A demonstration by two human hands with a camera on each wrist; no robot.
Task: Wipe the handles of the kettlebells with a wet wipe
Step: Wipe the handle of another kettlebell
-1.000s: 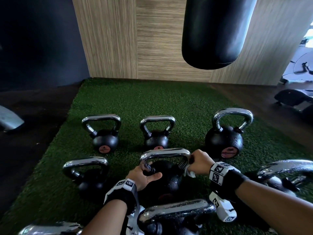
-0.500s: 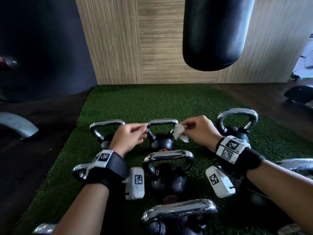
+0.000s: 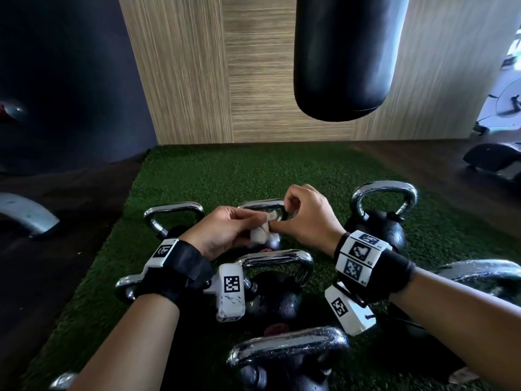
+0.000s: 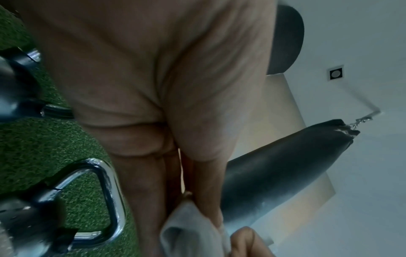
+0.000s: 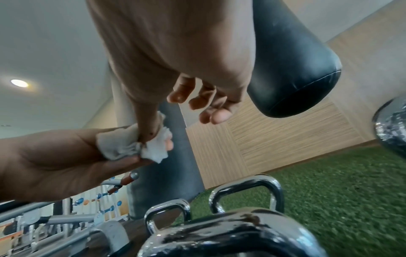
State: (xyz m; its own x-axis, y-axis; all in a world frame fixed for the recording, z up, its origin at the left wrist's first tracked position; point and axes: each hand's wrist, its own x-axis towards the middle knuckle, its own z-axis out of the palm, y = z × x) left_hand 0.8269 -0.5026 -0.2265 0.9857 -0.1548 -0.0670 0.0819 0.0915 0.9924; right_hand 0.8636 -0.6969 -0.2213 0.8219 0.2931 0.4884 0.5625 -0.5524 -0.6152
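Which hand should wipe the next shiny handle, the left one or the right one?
Probably the right hand. Its thumb and forefinger pinch the wet wipe, which the left hand also holds, and it hovers just over the back-middle kettlebell's handle. The left hand sits slightly nearer the camera.

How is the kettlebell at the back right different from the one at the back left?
The back-right kettlebell looks bigger than the back-left kettlebell. Its handle is rounder and taller, while the back-left one's handle is flatter and wider. The back-right ball shows clearly; the back-left ball is mostly hidden behind the left hand. Both have shiny silver handles and stand upright on the green turf.
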